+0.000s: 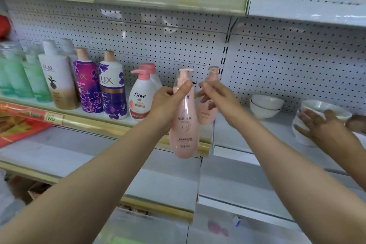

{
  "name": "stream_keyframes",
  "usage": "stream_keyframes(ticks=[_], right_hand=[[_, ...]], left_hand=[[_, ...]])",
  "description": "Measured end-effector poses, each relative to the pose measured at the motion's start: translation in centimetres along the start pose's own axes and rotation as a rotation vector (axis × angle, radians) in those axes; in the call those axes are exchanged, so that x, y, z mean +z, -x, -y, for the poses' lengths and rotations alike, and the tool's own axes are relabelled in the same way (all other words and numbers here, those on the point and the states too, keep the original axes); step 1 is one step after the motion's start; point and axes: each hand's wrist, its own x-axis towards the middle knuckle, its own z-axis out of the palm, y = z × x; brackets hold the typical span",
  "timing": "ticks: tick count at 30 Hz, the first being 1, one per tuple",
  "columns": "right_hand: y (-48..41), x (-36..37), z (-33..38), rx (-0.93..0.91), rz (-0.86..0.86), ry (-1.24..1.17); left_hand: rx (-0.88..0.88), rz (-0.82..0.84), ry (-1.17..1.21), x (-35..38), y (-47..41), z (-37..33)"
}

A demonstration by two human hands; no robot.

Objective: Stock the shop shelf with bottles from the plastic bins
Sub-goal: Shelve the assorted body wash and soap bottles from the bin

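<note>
Pink bottle hangs before the shelf edge, left hand gripping its neck; right hand curls round a second bottle. Its base may catch the edge and slip.

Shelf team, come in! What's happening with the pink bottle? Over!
Left hand gripping pink bottle, held before the shelf. Right hand at second pink bottle, grip unclear. Another person's hand on bowls, off to the side.

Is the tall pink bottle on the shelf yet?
No: the left hand holds the pink pump bottle, base hanging below the shelf edge.
</note>
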Motion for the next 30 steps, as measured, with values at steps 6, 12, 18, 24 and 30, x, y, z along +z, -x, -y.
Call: stream_keyframes(ticks=[6,12,18,24,30], right_hand=[[1.6,0.8,-0.5,0.069,0.234,-0.014],[-0.2,-0.5,-1.7,0.111,0.034,-0.042],[-1.2,-0.7,-5.7,0.216,-0.079,0.062],[-1.7,0.5,-7.1,0.208,-0.079,0.065],[-1.6,0.6,-7.8,0.215,-0.106,0.065]], left_hand=[[0.109,0.018,-0.035,2.3,-2.1,-2.1],[0.322,-0.060,-0.434,0.6,-4.8,0.9],[0.302,0.049,-0.641,-2.1,-4.9,7.2],[0.453,0.068,-0.739,-2.7,-5.0,8.6],[0.525,0.020,-0.714,-2.4,-5.1,10.0]])
